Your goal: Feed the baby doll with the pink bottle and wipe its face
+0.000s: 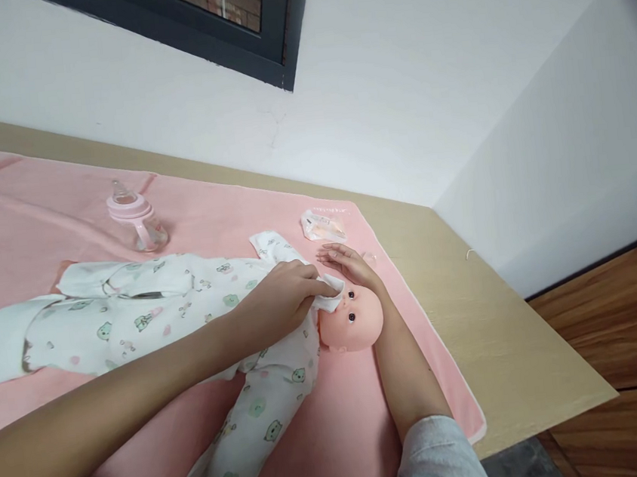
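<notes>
A baby doll [364, 319] lies on its back with its head to the right, dressed in a white printed sleepsuit [189, 305]. My left hand [282, 295] pinches a white wipe [330, 302] against the doll's mouth and chin, covering the lower face. Beyond the head, my right hand [349, 264] rests with fingers stretched out, its wrist and forearm curving around the top of the doll's head. Just past those fingertips is a small clear plastic packet [322, 225].
A pink baby bottle [137, 216] with a handle stands on the pink blanket [338, 426] at the upper left. The blanket covers much of the pale wooden table [477, 343]. A white wall [382, 87] with a dark-framed window [275, 38] rises behind. Wooden panels [617, 321] stand at the right.
</notes>
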Motion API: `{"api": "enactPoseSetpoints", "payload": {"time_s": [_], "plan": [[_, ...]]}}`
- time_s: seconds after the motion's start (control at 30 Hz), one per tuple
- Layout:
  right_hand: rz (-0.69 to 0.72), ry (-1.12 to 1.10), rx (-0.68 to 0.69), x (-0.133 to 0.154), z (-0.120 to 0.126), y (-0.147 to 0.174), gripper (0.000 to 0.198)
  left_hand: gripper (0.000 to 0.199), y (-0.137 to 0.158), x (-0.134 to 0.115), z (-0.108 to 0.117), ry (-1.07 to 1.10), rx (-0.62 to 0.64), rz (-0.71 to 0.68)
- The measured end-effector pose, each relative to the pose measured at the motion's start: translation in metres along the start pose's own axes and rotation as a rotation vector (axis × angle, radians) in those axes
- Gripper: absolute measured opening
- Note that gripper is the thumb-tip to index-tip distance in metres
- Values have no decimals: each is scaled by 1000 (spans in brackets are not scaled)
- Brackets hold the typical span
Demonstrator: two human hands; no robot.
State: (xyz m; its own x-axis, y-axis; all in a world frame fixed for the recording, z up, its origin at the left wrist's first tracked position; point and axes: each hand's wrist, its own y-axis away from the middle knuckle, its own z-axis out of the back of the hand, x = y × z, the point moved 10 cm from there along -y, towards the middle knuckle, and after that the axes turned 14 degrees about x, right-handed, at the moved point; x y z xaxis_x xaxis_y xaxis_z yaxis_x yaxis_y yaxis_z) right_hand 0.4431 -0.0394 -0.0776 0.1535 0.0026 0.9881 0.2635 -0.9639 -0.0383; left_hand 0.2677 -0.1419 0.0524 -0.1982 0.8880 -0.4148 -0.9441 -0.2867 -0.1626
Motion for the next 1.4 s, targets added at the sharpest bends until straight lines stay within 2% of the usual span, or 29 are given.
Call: {"api": "enactPoseSetpoints", "payload": {"time_s": [0.23, 0.37, 0.47, 0.57, 0.67, 0.73, 0.87, 0.97, 1.07, 1.17, 1.4], "plan": [[-1, 3, -11, 0, -1, 1, 41, 50, 1, 2, 7, -54, -36, 15], [11, 5, -22, -2, 2, 1, 41, 40, 7, 10, 28, 56, -151, 36], [-3, 19, -22, 2, 3, 4, 42, 32, 14, 24, 44, 153, -220, 115], [3, 51, -8, 23, 4, 11, 40, 26, 21, 39, 57, 209, -255, 204], [34, 164, -49, 64, 1, 24, 33, 23, 25, 52, 63, 249, -257, 251], [85, 287, -18, 99, -18, 34, 28, 22, 27, 58, 65, 274, -241, 259], [203, 598, 122, 158, -93, 54, 21, 21, 24, 62, 65, 384, -192, 192], [211, 806, 251, 171, -150, 63, 22, 21, 23, 63, 67, 414, -202, 158], [218, 954, 346, 167, -184, 66, 24, 23, 24, 64, 71, 387, -224, 147], [216, 1047, 334, 159, -192, 63, 27, 23, 26, 67, 75, 367, -249, 164], [202, 1021, 214, 154, -177, 52, 27, 24, 28, 73, 78, 358, -255, 200]]}}
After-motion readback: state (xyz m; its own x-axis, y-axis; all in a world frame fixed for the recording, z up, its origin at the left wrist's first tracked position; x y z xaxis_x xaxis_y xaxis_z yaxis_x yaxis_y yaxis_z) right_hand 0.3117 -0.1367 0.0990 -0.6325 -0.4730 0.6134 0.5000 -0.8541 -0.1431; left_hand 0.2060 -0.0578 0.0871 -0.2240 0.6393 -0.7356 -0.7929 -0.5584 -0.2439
